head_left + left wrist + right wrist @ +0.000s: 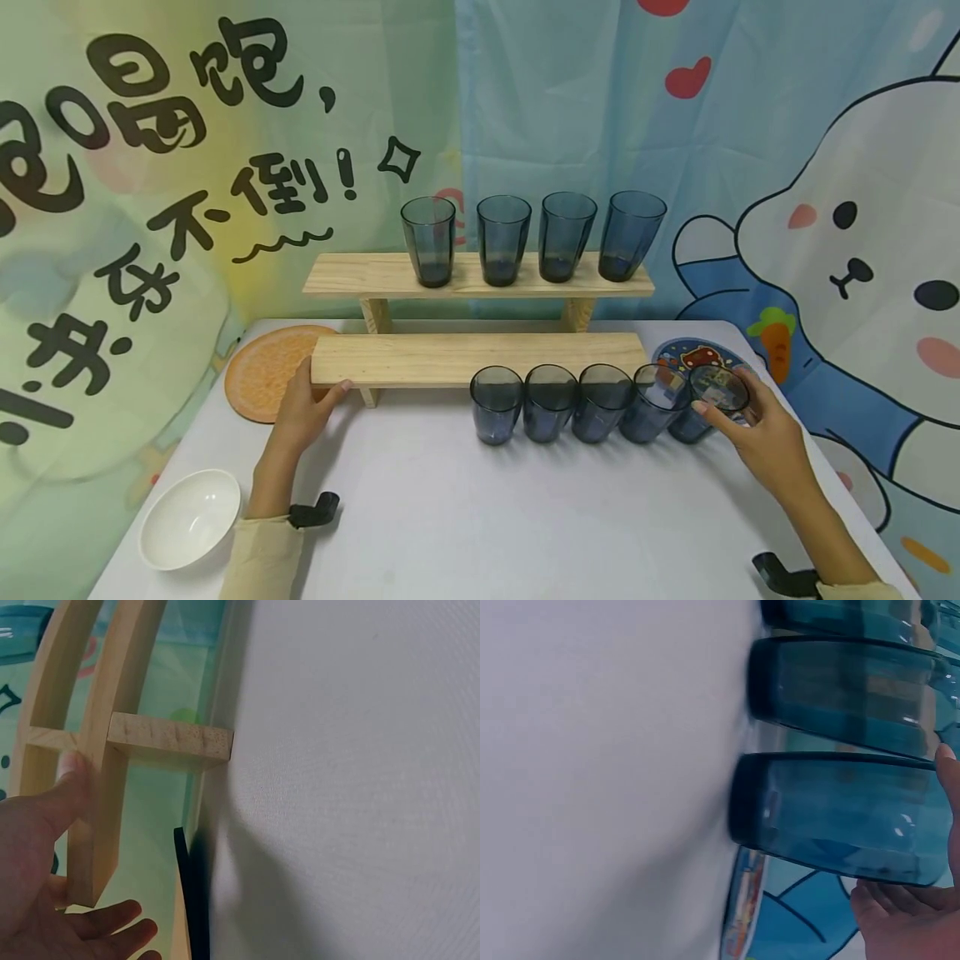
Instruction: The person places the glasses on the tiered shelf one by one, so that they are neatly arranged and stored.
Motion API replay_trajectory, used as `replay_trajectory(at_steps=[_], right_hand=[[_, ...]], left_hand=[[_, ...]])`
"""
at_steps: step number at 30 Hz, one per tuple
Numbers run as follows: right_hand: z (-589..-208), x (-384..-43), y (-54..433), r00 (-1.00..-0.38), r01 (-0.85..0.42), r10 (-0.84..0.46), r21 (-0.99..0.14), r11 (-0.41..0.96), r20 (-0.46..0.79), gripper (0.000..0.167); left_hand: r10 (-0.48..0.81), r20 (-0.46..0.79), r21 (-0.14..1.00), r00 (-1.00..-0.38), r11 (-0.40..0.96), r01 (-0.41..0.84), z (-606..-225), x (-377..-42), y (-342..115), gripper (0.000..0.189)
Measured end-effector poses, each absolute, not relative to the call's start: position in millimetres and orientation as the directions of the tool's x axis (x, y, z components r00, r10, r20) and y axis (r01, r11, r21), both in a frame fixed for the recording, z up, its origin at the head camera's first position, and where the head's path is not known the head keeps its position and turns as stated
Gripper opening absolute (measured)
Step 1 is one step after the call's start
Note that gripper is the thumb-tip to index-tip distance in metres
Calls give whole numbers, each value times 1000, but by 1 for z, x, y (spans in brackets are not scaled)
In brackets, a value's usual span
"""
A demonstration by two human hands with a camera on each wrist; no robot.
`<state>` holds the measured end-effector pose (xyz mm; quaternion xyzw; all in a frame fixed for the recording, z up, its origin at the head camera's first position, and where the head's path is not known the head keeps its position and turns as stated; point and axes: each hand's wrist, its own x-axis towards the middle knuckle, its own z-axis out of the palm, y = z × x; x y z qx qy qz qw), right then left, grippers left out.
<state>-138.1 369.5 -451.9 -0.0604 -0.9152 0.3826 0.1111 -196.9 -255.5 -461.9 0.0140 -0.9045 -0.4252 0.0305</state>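
Observation:
A two-tier wooden rack [480, 360] stands toward the back of the white table. My left hand [300, 410] holds the left end of its lower board, with the thumb against the board in the left wrist view [66, 787] and some fingers spread below. In front of the rack, several tinted drinking glasses [551, 408] form a row on the table. My right hand [772, 446] grips the rightmost glass [840, 814] near its rim, thumb on one side and fingers on the other. That glass tilts to the right in the head view, its base at the table.
Several matching glasses [502, 242] stand on the rack's upper board. An orange round mat [258, 375] lies behind my left hand, a white bowl [191, 521] at the left front. A colourful round plate [678, 352] is partly hidden behind the right glasses. A printed cloth [540, 100] hangs behind.

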Motion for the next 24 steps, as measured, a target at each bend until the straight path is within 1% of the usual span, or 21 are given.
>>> replay_trajectory(at_steps=[6,13,24], right_hand=[[-465,-137,368,-959,18,227,-758,652,172,93],[-473,-139,365,-945,-14,255,-804,594,204,86],[-475,-139,362,-938,22,294,-812,584,186,88]], left_hand=[[-56,28,769,-998,639,-14,-463,-198,-256,86],[-57,35,766,-998,643,-10,-464,-198,-256,84],[-54,36,772,-998,636,-6,-464,-198,-257,85]])
